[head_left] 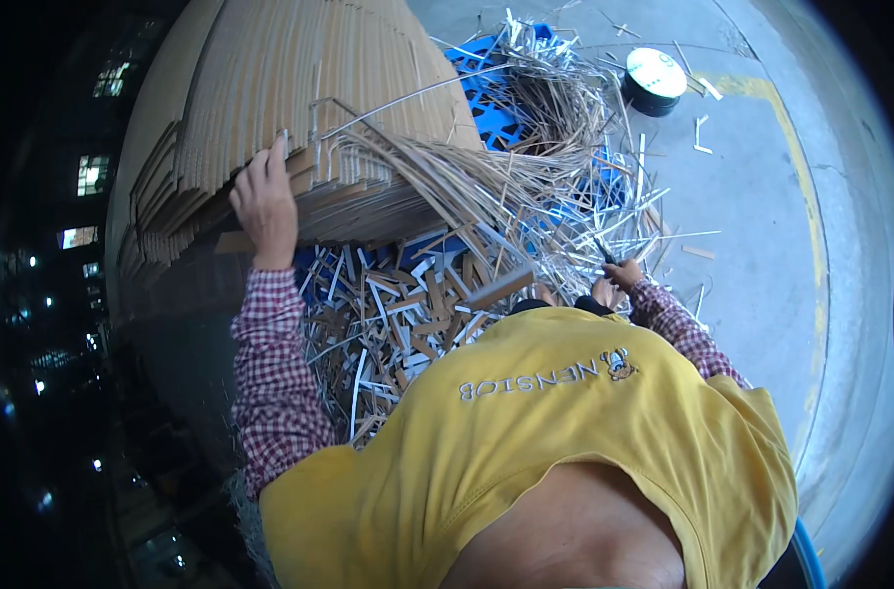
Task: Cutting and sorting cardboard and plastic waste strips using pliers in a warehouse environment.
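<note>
A tall stack of brown cardboard sheets (300, 79) fills the upper left, its cut edges stepped toward me. My left hand (266, 201) rests against those edges, fingers stretched upward and thumb side toward the stack. My right hand (622, 276), farther right and low, is closed around a dark slim tool (604, 251) whose exact kind I cannot make out. Between the hands, long thin cardboard strips (437, 172) trail from the stack's near corner down to the right. Beneath them a loose piece of cardboard (501, 287) lies at a slant.
Short cardboard offcuts (408, 314) pile up below the stack. Tangled strips (565, 108) cover a blue plastic pallet (481, 98) behind it. A dark round container with a white top (655, 74) stands on the grey floor (732, 196), near a yellow line (805, 187).
</note>
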Action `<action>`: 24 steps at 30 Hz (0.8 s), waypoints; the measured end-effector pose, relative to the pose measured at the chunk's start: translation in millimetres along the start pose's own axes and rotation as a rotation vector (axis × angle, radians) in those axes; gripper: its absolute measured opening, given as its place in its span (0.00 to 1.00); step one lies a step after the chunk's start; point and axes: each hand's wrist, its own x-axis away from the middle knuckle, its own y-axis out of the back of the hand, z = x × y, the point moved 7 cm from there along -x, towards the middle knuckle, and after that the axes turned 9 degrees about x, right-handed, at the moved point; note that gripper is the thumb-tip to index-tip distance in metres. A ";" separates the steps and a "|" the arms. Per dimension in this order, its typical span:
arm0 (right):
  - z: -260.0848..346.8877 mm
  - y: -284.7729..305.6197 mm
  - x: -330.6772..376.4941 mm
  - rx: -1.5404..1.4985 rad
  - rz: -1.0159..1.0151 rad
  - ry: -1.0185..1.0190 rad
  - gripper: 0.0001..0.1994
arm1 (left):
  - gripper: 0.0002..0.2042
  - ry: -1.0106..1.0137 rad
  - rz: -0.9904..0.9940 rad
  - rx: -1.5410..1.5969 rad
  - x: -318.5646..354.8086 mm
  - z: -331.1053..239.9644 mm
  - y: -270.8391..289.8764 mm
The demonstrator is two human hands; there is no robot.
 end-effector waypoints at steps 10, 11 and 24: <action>-47.7 31.1 27.2 -0.089 -0.119 -0.066 0.18 | 0.20 -0.049 0.225 0.558 51.0 -69.9 2.4; -71.6 32.8 31.4 -0.123 -0.148 -0.171 0.18 | 0.26 -0.095 0.324 0.519 34.9 -102.3 1.1; -107.1 18.1 59.2 0.020 -0.110 -0.326 0.19 | 0.43 -0.559 0.895 0.106 4.6 -173.3 -205.3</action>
